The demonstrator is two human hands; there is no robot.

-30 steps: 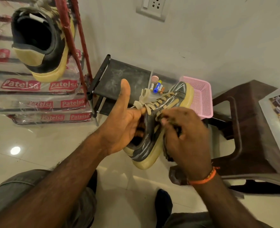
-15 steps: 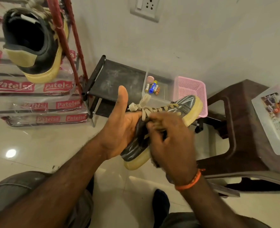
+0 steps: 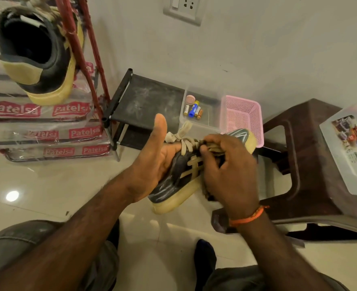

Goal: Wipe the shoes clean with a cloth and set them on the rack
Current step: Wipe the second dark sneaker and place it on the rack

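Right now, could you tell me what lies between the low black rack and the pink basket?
In the head view, a clear plastic box holding small batteries sits between the black rack and the pink basket.

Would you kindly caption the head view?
Left hand holds a sneaker while right hand rubs its laces with a cloth.

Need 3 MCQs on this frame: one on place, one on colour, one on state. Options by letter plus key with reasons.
1. Where is the second shoe?
A. On the red rack
B. In the pink basket
C. On the brown stool

2. What colour is the sole of the held shoe?
A. Pale yellow
B. White
C. Red

3. What is the left hand doing?
A. Hanging idle
B. Holding the shoe, thumb raised
C. Resting on the floor

Key: 1 A, it sits heel-out by the rack's red bars; 2 A, a yellowish edge runs under the dark upper; 3 B, its fingers grip the shoe while the right hand works a dark cloth at the laces.
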